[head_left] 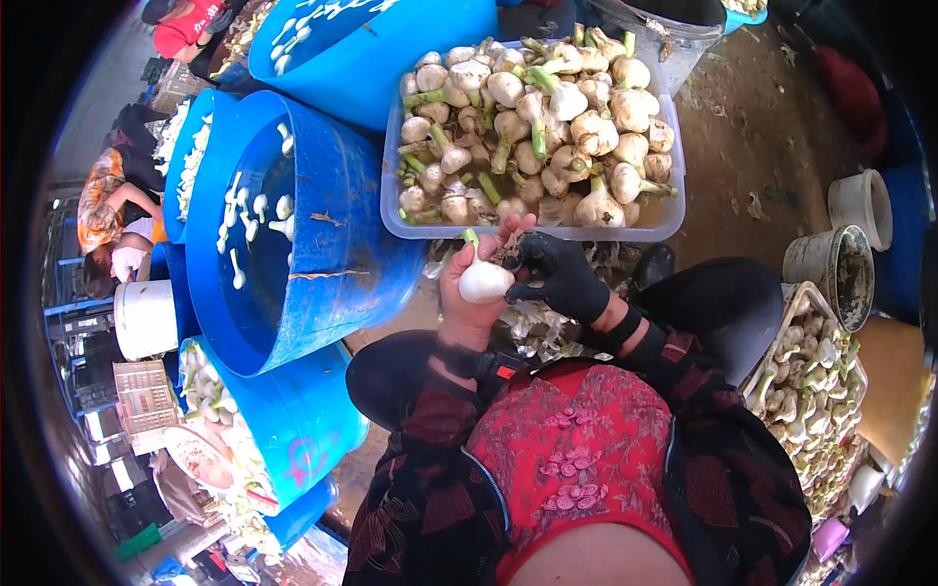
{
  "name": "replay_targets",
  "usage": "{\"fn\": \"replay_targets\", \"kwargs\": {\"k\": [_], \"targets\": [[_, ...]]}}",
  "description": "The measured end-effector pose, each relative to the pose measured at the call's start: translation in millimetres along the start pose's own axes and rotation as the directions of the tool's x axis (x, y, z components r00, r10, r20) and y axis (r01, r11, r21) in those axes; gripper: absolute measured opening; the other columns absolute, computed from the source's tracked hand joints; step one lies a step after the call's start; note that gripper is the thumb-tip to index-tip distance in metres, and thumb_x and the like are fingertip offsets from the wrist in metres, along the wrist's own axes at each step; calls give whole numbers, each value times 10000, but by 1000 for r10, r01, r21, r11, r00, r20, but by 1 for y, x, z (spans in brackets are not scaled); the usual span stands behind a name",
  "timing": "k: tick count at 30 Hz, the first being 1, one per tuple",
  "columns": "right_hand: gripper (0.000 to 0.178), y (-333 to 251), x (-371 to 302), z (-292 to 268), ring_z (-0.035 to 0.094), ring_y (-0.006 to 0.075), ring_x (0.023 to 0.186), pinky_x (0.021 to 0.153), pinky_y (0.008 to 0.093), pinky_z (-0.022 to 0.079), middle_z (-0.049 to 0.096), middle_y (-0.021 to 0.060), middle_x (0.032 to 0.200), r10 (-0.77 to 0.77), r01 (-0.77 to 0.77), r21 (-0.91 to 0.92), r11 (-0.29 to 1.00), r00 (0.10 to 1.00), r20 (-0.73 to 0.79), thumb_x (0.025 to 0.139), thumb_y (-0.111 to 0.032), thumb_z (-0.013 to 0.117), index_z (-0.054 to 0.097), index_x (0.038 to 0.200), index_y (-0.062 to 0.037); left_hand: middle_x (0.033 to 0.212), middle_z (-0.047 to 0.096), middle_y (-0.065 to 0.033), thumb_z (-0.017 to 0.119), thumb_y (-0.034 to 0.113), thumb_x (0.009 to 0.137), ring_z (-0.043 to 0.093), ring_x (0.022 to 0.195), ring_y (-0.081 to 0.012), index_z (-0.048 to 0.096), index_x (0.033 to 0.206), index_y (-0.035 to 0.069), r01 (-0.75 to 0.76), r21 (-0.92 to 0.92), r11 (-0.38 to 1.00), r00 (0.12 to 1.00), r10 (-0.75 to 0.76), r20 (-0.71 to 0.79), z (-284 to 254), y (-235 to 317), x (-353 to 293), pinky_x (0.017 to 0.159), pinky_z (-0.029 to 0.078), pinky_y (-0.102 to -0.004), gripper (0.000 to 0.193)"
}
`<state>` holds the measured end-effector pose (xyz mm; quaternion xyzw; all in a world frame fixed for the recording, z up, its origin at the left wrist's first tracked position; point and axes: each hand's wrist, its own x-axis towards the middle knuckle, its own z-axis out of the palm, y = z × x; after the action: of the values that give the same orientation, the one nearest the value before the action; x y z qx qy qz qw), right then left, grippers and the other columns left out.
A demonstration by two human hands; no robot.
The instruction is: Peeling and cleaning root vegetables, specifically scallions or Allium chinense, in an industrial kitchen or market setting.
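Note:
My bare left hand [467,305] is wrapped round a white garlic bulb [486,282] with a short green stem pointing up. Close against the bulb's right side is my right hand [567,280], in a black glove with its fingers bent inward. A brown ragged scrap of what looks like garlic skin [509,250] shows at its fingertips. Just beyond both hands stands a clear plastic tub [537,234] of unpeeled garlic bulbs [596,132], some with green stems, sitting partly in murky water. Loose pale skins [542,327] lie below my hands.
Left of the clear tub, a blue tub [337,234] holds water with peeled garlic floating in it; another blue tub [391,68] stands behind. A crate of garlic [811,381] and a dirty bucket [831,276] are on the right. Two people [107,200] [186,24] are at the far left.

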<state>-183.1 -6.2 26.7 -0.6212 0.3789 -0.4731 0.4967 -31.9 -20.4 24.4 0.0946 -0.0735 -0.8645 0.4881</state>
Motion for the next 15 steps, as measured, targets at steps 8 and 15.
{"fn": "replay_targets", "kwargs": {"k": [8, 15], "targets": [[308, -3, -7, -1, 542, 176, 645, 621, 293, 460, 580, 69, 759, 41, -39, 68, 997, 999, -24, 618, -134, 775, 593, 849, -42, 1336, 370, -168, 525, 237, 833, 175, 1323, -347, 541, 715, 40, 5, -127, 992, 997, 4, 73, -8, 3, -5, 1021, 293, -496, 230], [230, 5, -4, -1, 569, 207, 671, 624, 317, 455, 581, 67, 745, -37, 36, -25, 999, 996, -77, 637, -87, 737, 588, 807, -42, 1318, 382, -178, 534, 238, 832, 165, 1326, -339, 540, 696, 22, -23, -17, 1000, 1000, 23, -4, -9, -1, 1, 1062, 212, -493, 256]]}}
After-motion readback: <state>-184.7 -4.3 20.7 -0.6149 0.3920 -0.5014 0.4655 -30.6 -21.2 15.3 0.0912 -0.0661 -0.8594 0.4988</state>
